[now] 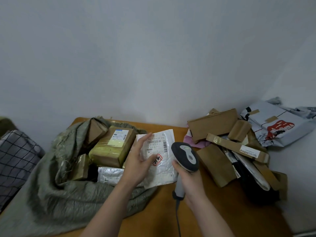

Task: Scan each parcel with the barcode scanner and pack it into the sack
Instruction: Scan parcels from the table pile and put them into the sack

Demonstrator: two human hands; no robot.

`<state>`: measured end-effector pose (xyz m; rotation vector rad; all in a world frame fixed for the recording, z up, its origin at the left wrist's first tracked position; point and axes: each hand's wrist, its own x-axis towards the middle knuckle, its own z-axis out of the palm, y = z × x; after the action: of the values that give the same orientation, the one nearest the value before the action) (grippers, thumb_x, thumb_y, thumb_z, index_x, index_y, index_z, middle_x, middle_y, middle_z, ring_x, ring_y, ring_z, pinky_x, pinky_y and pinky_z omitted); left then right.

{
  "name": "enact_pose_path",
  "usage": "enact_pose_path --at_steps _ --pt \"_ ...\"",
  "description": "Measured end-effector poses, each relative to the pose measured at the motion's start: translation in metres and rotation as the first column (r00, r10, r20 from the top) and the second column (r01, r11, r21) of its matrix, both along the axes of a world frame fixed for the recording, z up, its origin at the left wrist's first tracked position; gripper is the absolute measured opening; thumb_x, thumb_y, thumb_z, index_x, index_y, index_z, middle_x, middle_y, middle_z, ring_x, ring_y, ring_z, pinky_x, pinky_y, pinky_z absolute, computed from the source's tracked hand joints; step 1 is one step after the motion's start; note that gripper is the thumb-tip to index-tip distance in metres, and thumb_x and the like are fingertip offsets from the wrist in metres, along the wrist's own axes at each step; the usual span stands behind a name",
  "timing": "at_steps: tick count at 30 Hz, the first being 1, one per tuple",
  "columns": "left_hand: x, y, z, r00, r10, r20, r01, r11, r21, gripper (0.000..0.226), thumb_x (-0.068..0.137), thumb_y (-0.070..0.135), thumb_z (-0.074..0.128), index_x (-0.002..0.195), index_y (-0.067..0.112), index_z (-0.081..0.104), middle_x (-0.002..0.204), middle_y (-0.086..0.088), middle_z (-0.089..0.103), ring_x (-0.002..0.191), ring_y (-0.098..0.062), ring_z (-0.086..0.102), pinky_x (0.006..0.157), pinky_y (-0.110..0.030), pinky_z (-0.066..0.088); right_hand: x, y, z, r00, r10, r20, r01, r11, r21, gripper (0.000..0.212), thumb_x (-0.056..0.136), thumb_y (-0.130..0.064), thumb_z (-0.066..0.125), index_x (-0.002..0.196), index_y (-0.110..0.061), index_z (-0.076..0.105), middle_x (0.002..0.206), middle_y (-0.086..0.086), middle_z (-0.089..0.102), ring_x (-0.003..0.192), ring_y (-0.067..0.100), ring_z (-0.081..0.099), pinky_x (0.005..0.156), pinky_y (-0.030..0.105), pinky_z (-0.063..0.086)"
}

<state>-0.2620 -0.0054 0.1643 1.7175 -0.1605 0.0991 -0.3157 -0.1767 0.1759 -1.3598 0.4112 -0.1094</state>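
Parcel (163, 168) at left hand (137, 161); right hand (190, 183) grips scanner (185, 155)

Single head-worn wide-angle view, aimed forward and down.
It looks from the near side across the bench (153, 211) to the grey wall (153, 48), which fills the upper half; the left hand (138, 161) and right hand (189, 178) enter from below, close to the lens.

The sack (51, 185) is lying at the table's (213, 211) left, holding boxes (111, 147) — the mailer (164, 170) is lying between it and the scanner (185, 156), with the parcel pile (217, 161) lying farther right.
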Motion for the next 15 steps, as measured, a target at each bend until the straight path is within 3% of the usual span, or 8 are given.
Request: enact_pose_path --at_steps 2,6,9,11,15 --pt "0.004 0.0 0.0 1.0 0.006 0.006 -0.006 0.999 0.033 0.069 0.091 0.008 0.078 0.143 0.044 0.052 0.137 0.029 0.055 0.124 0.0 0.059 0.093 -0.034 0.06 0.0 -0.003 0.001 1.0 0.023 0.014 -0.023 0.999 -0.032 0.035 0.084 -0.017 0.083 0.103 -0.039 0.064 0.106 -0.022 0.069 0.101 -0.005 0.06 0.082 0.021 0.049" --pt "0.014 -0.001 0.0 1.0 0.031 0.007 -0.031 0.994 0.105 0.071 0.088 0.001 0.079 0.137 0.044 0.052 0.132 0.025 0.057 0.117 0.005 0.061 0.085 -0.019 0.058 0.001 -0.006 0.003 0.998 0.062 -0.002 -0.062 0.992 -0.106 0.034 0.087 -0.017 0.081 0.102 -0.042 0.066 0.095 -0.025 0.074 0.099 0.002 0.069 0.089 0.031 0.056" --pt "0.019 -0.004 -0.003 0.999 0.033 0.02 -0.037 0.978 0.204 0.071 0.084 0.004 0.082 0.138 0.04 0.052 0.13 0.022 0.059 0.114 0.017 0.056 0.082 -0.003 0.047 0.001 -0.007 0.012 0.988 0.147 -0.045 -0.15 0.987 -0.066 0.007 0.09 -0.016 0.077 0.095 -0.013 0.073 0.085 0.003 0.077 0.077 0.019 0.074 0.068 0.029 0.059" --pt "0.023 -0.005 -0.006 0.999 0.038 -0.003 -0.037 0.975 0.219 0.073 0.083 0.007 0.084 0.138 0.041 0.051 0.128 0.018 0.062 0.108 0.015 0.059 0.076 -0.007 0.05 0.0 -0.008 0.014 0.974 0.213 -0.077 -0.218 0.974 -0.062 0.024 0.092 -0.02 0.075 0.08 -0.001 0.066 0.065 0.011 0.063 0.055 0.023 0.06 0.055 0.03 0.051" --pt "0.026 -0.008 -0.009 0.998 0.069 -0.007 -0.065 0.964 0.257 0.075 0.08 0.01 0.087 0.136 0.044 0.049 0.123 0.017 0.064 0.101 0.006 0.065 0.068 -0.01 0.054 -0.001 -0.008 0.011 0.951 0.286 -0.118 -0.288 0.958 0.0 0.026 0.093 -0.02 0.073 0.075 -0.01 0.058 0.055 0.004 0.043 0.047 0.016 0.039 0.048 0.028 0.038"
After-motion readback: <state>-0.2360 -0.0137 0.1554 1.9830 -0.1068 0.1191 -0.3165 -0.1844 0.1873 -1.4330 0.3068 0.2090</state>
